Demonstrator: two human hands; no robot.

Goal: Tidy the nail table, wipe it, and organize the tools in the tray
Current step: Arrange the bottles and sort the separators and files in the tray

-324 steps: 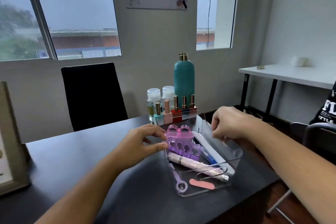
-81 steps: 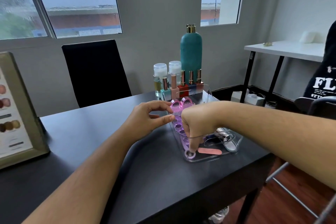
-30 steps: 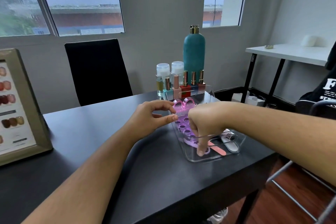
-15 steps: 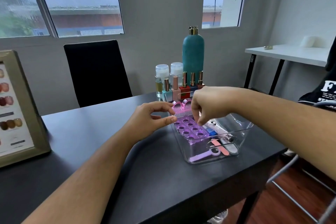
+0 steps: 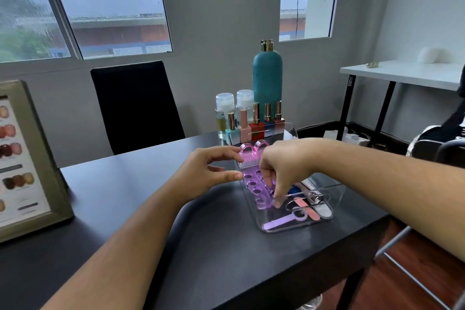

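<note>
Two hands work at the clear tray: the left hand pinches its left wall, while the right hand grips the purple toe separator with curled fingertips. The separator lies far-to-near along that side. A lilac ring-ended tool lies crosswise at the tray's near end, ring pointing right.

clear glossy plastic tray, translucent purple rubbery toe separators beneath my right hand, bright polished metal tool, smooth black table with a dull sheen, matt teal bottle, gold metallic pump cap
</note>
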